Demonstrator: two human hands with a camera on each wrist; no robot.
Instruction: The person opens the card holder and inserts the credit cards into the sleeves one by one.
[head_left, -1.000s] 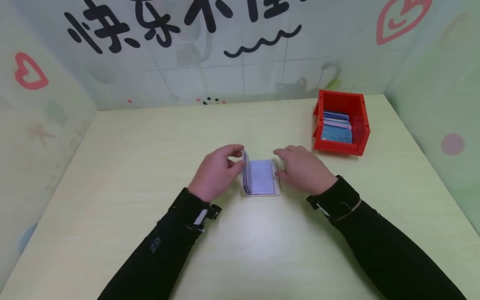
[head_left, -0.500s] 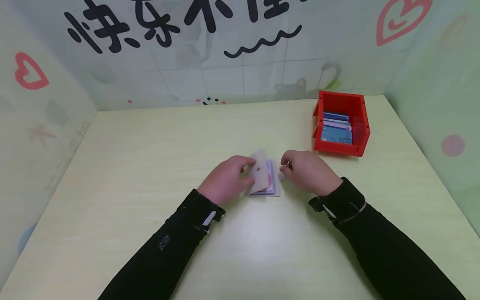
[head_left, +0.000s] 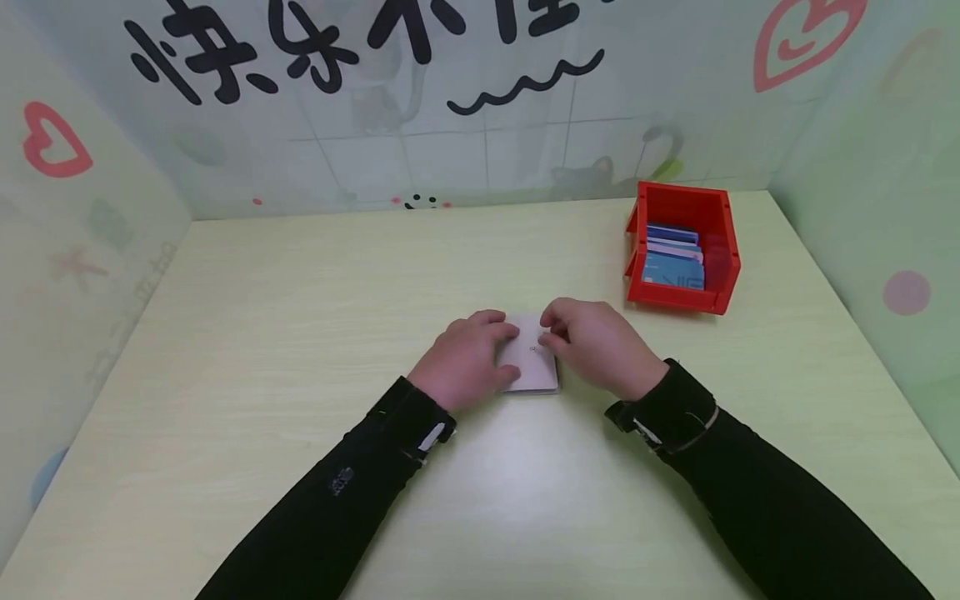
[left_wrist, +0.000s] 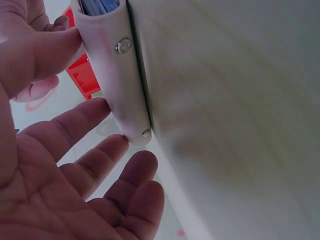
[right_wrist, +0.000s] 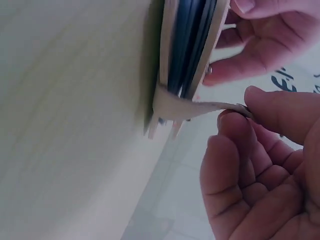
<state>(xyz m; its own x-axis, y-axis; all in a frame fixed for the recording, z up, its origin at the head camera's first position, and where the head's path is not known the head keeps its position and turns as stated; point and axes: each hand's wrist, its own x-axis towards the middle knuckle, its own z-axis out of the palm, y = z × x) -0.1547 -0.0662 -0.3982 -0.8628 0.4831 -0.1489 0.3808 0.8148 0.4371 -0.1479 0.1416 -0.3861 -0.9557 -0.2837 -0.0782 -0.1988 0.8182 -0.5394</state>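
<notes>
A pale pinkish card holder (head_left: 534, 377) lies closed on the table between my hands. My left hand (head_left: 467, 357) rests on its cover from the left, fingers and thumb fairly straight. From the left wrist view, the thumb and fingertips touch the edges of the holder's rounded spine (left_wrist: 112, 75), which has metal studs. My right hand (head_left: 600, 348) pinches the end of a thin closing strap (right_wrist: 200, 107) between thumb and forefinger. In the right wrist view the strap bends round the open edge of the holder, where dark inner sleeves (right_wrist: 190, 45) show between the covers.
A red bin (head_left: 720, 283) stands at the back right of the table, with several blue and pink card-like booklets (head_left: 673, 268) in it. Printed wall panels (head_left: 375, 167) border the table at the back and both sides.
The holder's cover has swung from standing up at the left to lying flat over the sleeves. My left hand moved right with it; my right hand lifted the strap over to the left.
</notes>
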